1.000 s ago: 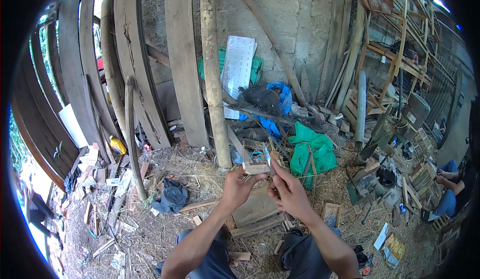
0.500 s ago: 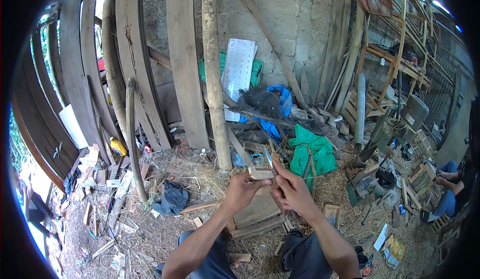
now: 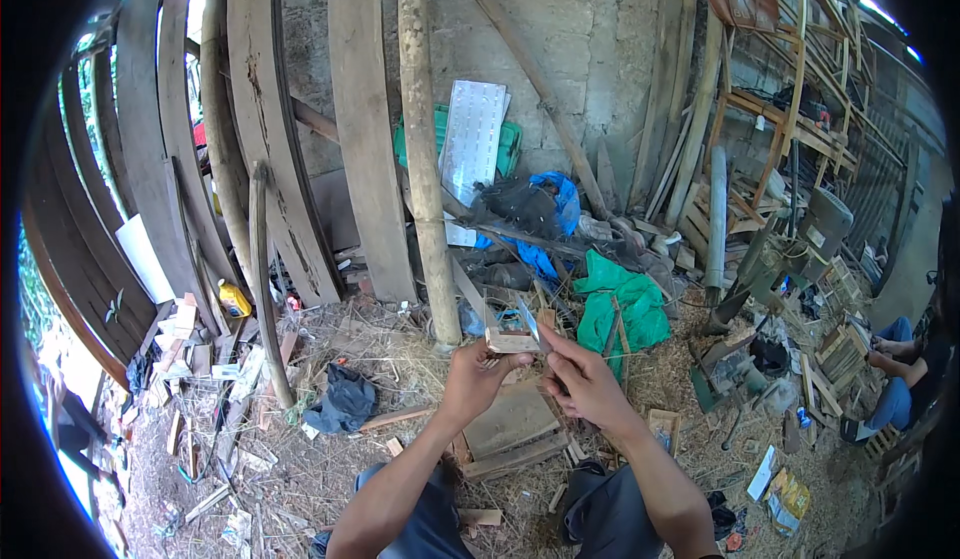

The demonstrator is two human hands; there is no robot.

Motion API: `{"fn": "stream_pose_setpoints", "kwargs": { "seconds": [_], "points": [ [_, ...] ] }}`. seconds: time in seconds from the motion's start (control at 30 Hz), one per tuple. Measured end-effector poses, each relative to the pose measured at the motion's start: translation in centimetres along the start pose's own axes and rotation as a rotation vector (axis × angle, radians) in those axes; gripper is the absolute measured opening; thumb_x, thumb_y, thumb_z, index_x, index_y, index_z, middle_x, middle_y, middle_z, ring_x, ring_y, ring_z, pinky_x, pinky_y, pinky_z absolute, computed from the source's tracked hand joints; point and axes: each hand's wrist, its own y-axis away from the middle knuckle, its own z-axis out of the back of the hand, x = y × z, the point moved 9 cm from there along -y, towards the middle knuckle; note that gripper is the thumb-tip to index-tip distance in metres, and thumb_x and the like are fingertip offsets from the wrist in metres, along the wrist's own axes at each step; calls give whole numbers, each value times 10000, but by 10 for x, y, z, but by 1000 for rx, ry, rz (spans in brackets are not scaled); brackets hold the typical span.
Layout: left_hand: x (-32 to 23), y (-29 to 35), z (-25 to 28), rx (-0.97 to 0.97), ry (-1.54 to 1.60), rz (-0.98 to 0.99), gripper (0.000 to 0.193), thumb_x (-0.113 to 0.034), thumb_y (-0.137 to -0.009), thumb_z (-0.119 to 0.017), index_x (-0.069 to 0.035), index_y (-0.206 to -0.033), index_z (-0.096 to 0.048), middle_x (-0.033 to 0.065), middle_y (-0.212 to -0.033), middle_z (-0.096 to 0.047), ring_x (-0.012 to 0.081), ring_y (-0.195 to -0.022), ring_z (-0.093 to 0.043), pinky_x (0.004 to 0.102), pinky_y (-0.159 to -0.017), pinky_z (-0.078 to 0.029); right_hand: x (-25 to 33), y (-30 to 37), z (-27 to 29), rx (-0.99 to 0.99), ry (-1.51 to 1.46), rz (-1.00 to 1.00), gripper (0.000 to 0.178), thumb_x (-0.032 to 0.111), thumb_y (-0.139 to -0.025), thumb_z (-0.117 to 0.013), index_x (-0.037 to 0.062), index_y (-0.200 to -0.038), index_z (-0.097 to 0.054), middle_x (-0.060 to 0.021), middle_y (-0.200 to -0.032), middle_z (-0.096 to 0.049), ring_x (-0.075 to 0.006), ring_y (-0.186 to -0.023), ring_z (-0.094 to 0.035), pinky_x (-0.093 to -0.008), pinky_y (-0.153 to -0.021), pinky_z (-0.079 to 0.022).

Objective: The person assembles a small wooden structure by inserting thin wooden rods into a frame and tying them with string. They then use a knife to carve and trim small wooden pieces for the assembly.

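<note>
My left hand (image 3: 474, 387) pinches a small pale wooden block (image 3: 512, 343) between thumb and fingers, in front of my body. My right hand (image 3: 584, 387) is closed around a knife (image 3: 530, 325), whose narrow metal blade points up and away from me. The blade lies against or very close to the block's right end; whether it is cutting in cannot be made out. Most of the knife's handle is hidden in my fingers. Below both hands, a wide flat wooden board (image 3: 512, 424) rests on the ground between my legs.
A bamboo post (image 3: 425, 159) rises just beyond my hands. Past it lie a green plastic bag (image 3: 622, 299) and a dark heap with blue plastic. A black bag (image 3: 343, 397) and wood scraps litter the ground. A seated person (image 3: 895, 374) is at far right.
The block and the knife have shifted slightly left, and the blade leans a little more to the left. Both hands keep their hold.
</note>
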Motion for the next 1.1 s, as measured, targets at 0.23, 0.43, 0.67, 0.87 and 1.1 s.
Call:
{"fn": "stream_pose_setpoints", "kwargs": {
  "seconds": [0.23, 0.43, 0.67, 0.87, 1.1],
  "points": [
    [7, -2, 0, 3, 24, 13, 223, -73, -847, -670, 30, -1043, -642, 90, -957, -696, 126, -882, -636, 286, -769, -505, -4, 1, 3, 25, 8, -38, 463, 129, -999, -399, 186, -1451, -317, 16, -683, -447, -38, -527, -359, -197, -449, -322],
    [12, -3, -4, 62, 77, -13, 218, -89, -852, -668, 34, -1031, -641, 90, -943, -698, 128, -874, -644, 281, -758, -513, -4, 3, 2, 26, 54, -24, 464, 129, -997, -397, 186, -1451, -318, 26, -663, -440, -37, -518, -356, -202, -444, -322],
    [3, -3, -13, 88, 0, -14, 224, -97, -858, -664, 31, -1039, -634, 85, -954, -694, 122, -879, -642, 284, -763, -515, -8, -1, 8, 4, 21, -12, 450, 148, -999, -396, 151, -1443, -325, 15, -653, -464, -40, -504, -366, -202, -443, -321],
    [15, -4, -5, 63, 217, 71, 220, -101, -861, -665, 23, -1041, -637, 83, -926, -691, 111, -848, -635, 275, -742, -512, 1, 1, 15, -169, -67, 68, 276, 156, -994, -410, 84, -1249, -489, -15, -674, -509, -37, -500, -389, -206, -437, -317],
    [-13, 0, -6, 55, -187, -71, 199, -123, -820, -715, 1, -972, -678, 74, -848, -697, 88, -789, -629, 260, -684, -495, 20, 1, 29, -359, 487, 344, 200, 166, -902, -592, 13, -1030, -606, -70, -659, -571, -124, -537, -503, -295, -506, -384]
  ]
}}
